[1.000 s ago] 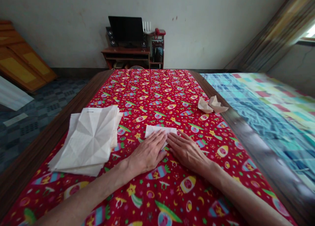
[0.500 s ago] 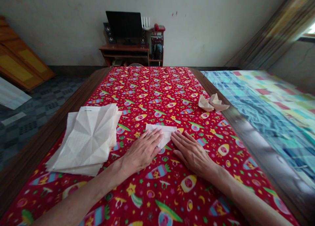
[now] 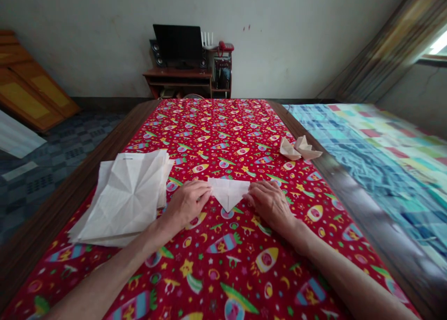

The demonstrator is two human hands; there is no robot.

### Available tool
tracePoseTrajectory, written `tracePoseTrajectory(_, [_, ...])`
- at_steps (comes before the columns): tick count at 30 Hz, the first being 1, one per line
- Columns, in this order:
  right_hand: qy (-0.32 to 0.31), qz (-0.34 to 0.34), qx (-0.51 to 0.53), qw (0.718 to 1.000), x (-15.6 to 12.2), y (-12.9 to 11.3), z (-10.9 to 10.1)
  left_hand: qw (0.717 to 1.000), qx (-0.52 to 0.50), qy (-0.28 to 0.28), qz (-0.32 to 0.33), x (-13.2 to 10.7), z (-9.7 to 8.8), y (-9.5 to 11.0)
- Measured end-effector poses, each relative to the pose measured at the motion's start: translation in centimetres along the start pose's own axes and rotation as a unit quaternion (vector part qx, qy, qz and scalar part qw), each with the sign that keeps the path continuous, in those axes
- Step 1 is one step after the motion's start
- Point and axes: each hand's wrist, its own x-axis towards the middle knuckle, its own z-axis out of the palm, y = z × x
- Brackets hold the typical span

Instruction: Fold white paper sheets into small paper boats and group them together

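we find both hands narrow, fingers bent and drawn together over the red printed cloth [image 3: 218, 245]. the left hand [image 3: 191, 200] holds the left end of a folded white paper [image 3: 228, 192], and the right hand [image 3: 270, 201] holds its right end. we note the paper between the two hands, its long straight edge on the far side (its point is directed back between the forearms). a centre crease runs down to that point.

outward of the left hand, well beside it, we record a stack of creased sheets [image 3: 129, 194], a dark mark near the top sheet's far edge. beyond the right hand and further right, we observe two folded paper shapes [image 3: 302, 149] side by side. well ahead of both hands stands a black monitor [image 3: 178, 43].
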Motion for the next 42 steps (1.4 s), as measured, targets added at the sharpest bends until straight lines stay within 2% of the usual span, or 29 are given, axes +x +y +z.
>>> tracePoseTrajectory(2, [-0.016, 0.030, -0.009, 0.999, 0.9, 0.3, 0.3, 1.000, -0.009, 0.004, -0.028, 1.2, 0.3, -0.5])
tracePoseTrajectory(5, [-0.015, 0.059, 0.031, 0.998, 1.4, 0.7, 0.7, 0.998, 0.026, -0.013, -0.050, 2.7, 0.7, -0.8])
tracePoseTrajectory(10, [0.000, 0.059, 0.089, 0.994, 1.1, 1.2, 0.9, 0.993, 0.047, -0.092, -0.059, 3.8, 0.8, -0.5])
tracePoseTrajectory(14, [-0.013, 0.045, 0.096, 0.994, 1.1, 1.2, 0.8, 0.974, -0.012, -0.173, -0.145, 4.8, 0.0, -0.1])
tracePoseTrajectory(16, [-0.023, 0.044, 0.094, 0.994, 1.3, 1.3, 0.8, 0.965, -0.025, -0.194, -0.175, 5.2, -0.4, 0.0])
tracePoseTrajectory(19, [-0.033, 0.047, 0.093, 0.994, 1.7, 1.5, 0.9, 0.957, -0.074, -0.202, -0.197, 5.3, -0.8, 0.1])
tracePoseTrajectory(22, [-0.031, 0.057, 0.109, 0.992, 2.1, 1.9, 1.2, 0.943, -0.149, -0.188, -0.231, 5.0, -0.9, 0.3])
tracePoseTrajectory(24, [-0.042, 0.071, 0.142, 0.986, 2.3, 2.1, 1.2, 0.941, -0.164, -0.175, -0.237, 4.8, -0.9, 0.5])
tracePoseTrajectory(26, [-0.064, 0.085, 0.186, 0.977, 2.6, 2.1, 0.9, 0.956, -0.157, -0.143, -0.204, 4.7, -0.9, 0.7])
tracePoseTrajectory(28, [-0.054, 0.087, 0.213, 0.972, 3.0, 1.9, 0.0, 0.980, -0.124, -0.077, -0.136, 4.7, -1.1, 1.1])
tracePoseTrajectory(31, [0.040, 0.034, 0.186, 0.981, 3.7, 1.3, -1.7, 0.999, -0.020, 0.026, -0.024, 4.7, -2.1, 2.1])
tracePoseTrajectory(33, [0.089, -0.028, 0.124, 0.988, 4.0, 0.9, -2.8, 0.997, 0.053, 0.057, 0.025, 4.6, -2.8, 2.9])
tracePoseTrajectory(35, [0.106, -0.081, 0.049, 0.990, 3.8, 0.6, -3.2, 0.991, 0.109, 0.059, 0.054, 4.2, -3.1, 3.5])
tracePoseTrajectory(37, [0.094, -0.121, -0.012, 0.988, 3.1, 0.4, -2.9, 0.987, 0.142, 0.042, 0.068, 3.4, -2.9, 3.6])
tracePoseTrajectory(42, [0.003, -0.164, -0.046, 0.985, 0.7, 0.0, -0.9, 0.980, 0.180, -0.047, 0.075, 0.8, -1.5, 3.4])
